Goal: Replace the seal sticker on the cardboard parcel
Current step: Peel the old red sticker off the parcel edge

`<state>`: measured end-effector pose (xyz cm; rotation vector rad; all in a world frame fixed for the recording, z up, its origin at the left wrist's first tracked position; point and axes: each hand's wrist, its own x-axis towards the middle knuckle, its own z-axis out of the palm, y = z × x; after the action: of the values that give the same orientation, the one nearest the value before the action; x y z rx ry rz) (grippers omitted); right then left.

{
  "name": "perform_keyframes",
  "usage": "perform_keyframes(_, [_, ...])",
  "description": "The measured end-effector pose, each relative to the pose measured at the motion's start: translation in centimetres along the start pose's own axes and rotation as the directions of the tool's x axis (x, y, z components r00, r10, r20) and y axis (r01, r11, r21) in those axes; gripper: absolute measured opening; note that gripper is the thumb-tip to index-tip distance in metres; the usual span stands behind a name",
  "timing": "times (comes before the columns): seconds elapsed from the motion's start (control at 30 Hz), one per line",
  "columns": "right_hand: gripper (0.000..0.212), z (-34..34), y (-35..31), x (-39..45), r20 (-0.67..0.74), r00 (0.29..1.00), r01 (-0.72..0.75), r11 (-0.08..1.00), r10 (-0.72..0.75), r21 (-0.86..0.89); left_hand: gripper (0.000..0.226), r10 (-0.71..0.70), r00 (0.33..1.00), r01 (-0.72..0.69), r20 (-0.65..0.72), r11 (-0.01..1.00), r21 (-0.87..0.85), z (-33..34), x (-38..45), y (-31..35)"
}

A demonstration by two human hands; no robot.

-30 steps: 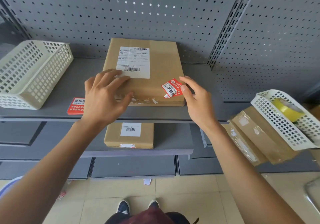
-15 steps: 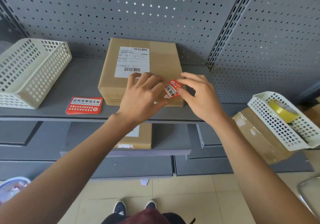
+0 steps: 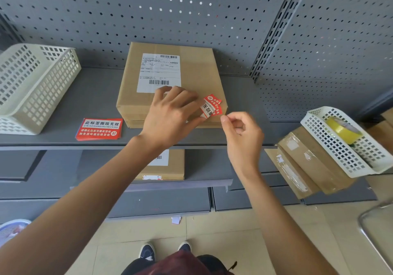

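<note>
The grey shelf (image 3: 63, 113) carries everything; under the left hand (image 3: 170, 117) sits the cardboard parcel (image 3: 197, 72), its white shipping label (image 3: 158, 70) just beyond the fingertips. That hand lies flat on the parcel's near edge, fingers spread, thumb pressing the torn red seal sticker (image 3: 211, 107), which is partly lifted. The right hand (image 3: 242, 134) hovers just right of the sticker, thumb and forefinger pinched together, perhaps on a scrap. Left of the left hand lies 1 stack of fresh stickers (image 3: 98, 129).
</note>
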<state>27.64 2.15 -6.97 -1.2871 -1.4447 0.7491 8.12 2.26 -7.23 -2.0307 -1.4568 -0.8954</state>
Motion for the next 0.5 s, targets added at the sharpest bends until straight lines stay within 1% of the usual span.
perform_keyframes(0.03, [0.005, 0.2, 0.2, -0.5, 0.004, 0.997, -0.081, 0.995, 0.081, 0.052, 0.031, 0.004, 1.000, -0.004, -0.004, 1.000, -0.009, 0.0, 0.0, -0.1])
perform_keyframes(0.1, [0.004, 0.9, 0.4, -1.3, 0.068, 0.976, -0.217, 0.965, 0.209, 0.148, 0.031, 0.013, 1.000, -0.013, -0.013, 1.000, -0.021, 0.1, 0.0, -0.2])
perform_keyframes(0.17, [0.009, 1.5, 0.4, -1.7, 0.119, 0.951, -0.305, 0.927, 0.284, 0.220, 0.031, 0.026, 1.000, -0.026, -0.013, 0.999, -0.034, 0.1, -0.1, -0.3])
perform_keyframes(0.23, [0.013, 2.0, -0.1, -1.7, 0.140, 0.926, -0.378, 0.874, 0.352, 0.306, 0.032, 0.035, 0.999, -0.036, -0.014, 0.998, -0.049, 0.1, -0.1, -0.5])
perform_keyframes(0.33, [0.015, 2.6, -1.1, -1.6, 0.190, 0.871, -0.487, 0.755, 0.452, 0.439, 0.031, 0.050, 0.998, -0.051, -0.025, 0.996, -0.067, 0.2, 0.0, -0.7])
perform_keyframes(0.43, [0.014, 3.1, -2.1, -1.9, 0.276, 0.789, -0.597, 0.579, 0.550, 0.555, 0.031, 0.054, 0.998, -0.057, -0.040, 0.996, -0.072, 0.3, 0.0, -0.8])
perform_keyframes(0.5, [0.014, 3.3, -2.5, -1.9, 0.313, 0.751, -0.632, 0.493, 0.582, 0.598, 0.031, 0.055, 0.998, -0.058, -0.043, 0.995, -0.081, 0.3, 0.1, -0.9])
